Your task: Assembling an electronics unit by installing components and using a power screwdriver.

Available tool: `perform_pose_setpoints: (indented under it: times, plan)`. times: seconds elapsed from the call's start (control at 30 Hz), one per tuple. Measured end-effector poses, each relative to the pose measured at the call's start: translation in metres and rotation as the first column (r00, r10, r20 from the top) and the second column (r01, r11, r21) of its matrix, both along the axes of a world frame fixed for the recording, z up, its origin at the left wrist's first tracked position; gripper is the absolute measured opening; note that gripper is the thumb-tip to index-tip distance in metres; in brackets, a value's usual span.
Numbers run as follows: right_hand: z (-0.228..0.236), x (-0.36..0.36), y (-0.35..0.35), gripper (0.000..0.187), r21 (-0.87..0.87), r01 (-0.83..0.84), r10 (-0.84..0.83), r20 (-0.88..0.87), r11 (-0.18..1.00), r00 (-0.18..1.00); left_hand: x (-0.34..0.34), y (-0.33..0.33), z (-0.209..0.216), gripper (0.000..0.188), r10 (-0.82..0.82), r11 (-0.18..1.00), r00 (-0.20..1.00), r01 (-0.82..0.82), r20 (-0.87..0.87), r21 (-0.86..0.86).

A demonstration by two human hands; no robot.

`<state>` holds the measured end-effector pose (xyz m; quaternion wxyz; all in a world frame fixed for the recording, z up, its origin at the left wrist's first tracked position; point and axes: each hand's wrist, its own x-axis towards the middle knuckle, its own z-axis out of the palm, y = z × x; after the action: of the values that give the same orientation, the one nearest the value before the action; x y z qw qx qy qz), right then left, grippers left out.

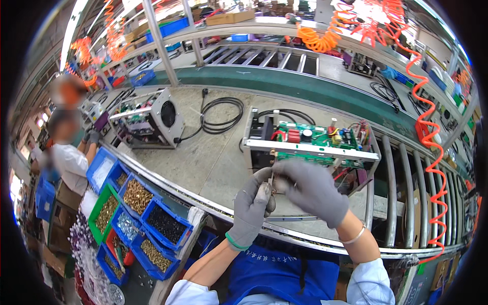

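Both my hands wear grey gloves and meet at the near left corner of an open metal chassis (311, 148). Inside that chassis lies a green circuit board (305, 133) with red, white and yellow parts. My left hand (250, 207) is closed, its thumb and fingers pinched on something small I cannot make out. Close beside it, my right hand (314, 189) has its fingers curled in, slightly blurred; what they grip is hidden. Small brass-coloured parts show between the hands and at the chassis corner.
Left of me, blue bins (166, 223) and a green bin (101, 211) hold screws and small fasteners. A second chassis (147, 119) with a fan and a coiled black cable (221, 114) sit beyond. Rollers (404, 198) run at right beneath an orange coiled hose (429, 137). A co-worker (68, 157) stands far left.
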<state>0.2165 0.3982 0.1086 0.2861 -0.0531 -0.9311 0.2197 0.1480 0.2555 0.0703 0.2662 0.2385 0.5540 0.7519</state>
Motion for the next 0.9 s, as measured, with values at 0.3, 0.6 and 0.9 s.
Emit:
perform_pose_setpoints:
  times: [0.3, 0.6, 0.9]
  plan:
    - [-0.009, 0.091, 0.023, 0.020, -0.014, 0.032, -0.030, 0.137, 0.999, 0.990, 0.030, 0.068, -0.004, 0.035, -0.244, 0.965, 0.913, 0.197, -0.326, -0.173]
    - [-0.014, 0.109, 0.064, 0.013, -0.259, 0.276, -0.305, -0.082, 0.926, 0.949, 0.035, 0.137, -0.007, 0.040, 0.101, 0.874, -0.052, -0.472, -0.994, 0.113]
    - [-0.030, 0.074, 0.077, 0.015, -0.287, 0.258, -0.316, -0.177, 0.922, 0.932, 0.017, 0.175, -0.025, 0.026, 0.257, 0.807, -0.169, -0.504, -0.951, 0.308]
